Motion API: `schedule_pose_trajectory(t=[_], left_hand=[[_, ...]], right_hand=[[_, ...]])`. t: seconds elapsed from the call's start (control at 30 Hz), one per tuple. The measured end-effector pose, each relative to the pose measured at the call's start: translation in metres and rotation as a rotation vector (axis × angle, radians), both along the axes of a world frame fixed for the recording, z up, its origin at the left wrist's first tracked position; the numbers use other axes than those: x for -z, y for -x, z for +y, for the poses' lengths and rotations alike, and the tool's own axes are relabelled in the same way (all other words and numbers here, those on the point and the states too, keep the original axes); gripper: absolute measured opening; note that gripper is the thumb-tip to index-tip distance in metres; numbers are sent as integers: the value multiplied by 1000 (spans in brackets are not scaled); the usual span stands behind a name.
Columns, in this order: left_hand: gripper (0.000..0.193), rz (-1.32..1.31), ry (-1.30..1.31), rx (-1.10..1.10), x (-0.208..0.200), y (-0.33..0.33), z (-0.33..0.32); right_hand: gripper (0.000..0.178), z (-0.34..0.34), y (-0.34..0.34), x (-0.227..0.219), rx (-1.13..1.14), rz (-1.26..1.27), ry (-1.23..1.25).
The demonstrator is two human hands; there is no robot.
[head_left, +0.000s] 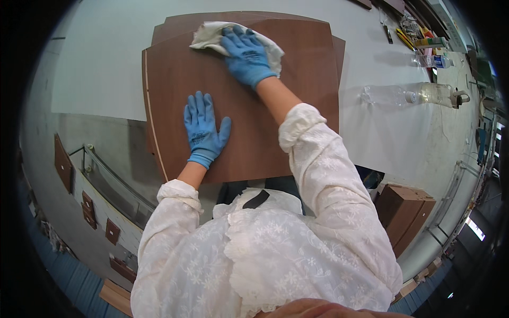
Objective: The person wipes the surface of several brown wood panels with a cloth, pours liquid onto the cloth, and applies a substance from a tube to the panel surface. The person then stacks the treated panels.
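A large brown wood panel [265, 132] lies flat in front of me, with the edges of other brown panels [185, 21] showing beneath it at the far side. My right hand [247, 59], in a blue work glove, presses a white cloth [209, 36] against the panel near its far edge. The cloth spreads out on both sides of the fingers. My left hand [203, 130], gloved the same way, rests flat on the panel's near left part with its fingers stretched out and nothing in it.
White sheeting [95, 79] covers the table around the panels. On the right lie a clear plastic bottle [387, 95] and a handled bottle [437, 95]. Hand tools [405, 40] are beyond them. Brown boards [400, 212] are stacked at the lower right; a metal rail [119, 177] runs on the left.
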State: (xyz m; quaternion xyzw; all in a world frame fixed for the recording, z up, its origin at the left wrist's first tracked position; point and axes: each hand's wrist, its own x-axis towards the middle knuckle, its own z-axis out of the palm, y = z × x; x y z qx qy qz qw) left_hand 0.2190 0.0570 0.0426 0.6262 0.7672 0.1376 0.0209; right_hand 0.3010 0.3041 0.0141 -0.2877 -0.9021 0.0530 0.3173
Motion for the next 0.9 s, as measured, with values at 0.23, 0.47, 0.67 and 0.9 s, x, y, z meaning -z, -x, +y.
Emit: schedule_pose_trajectory(t=[0.23,0.47,0.67,0.9], left_hand=[[89,-39,18,-6,1,4,-3],[87,-86,-25,0,-3,4,-1],[88,-66,-10,-21,-4,2,0],[87,-25,-11,-3,-1,2,1]], right_hand=[[43,102,-128,-17,594,-152,-75],[45,-46,-14,-18,124,-109,2],[36,20,-90,-59,287,319,554],[16,144,-192,-30,908,50,1037]])
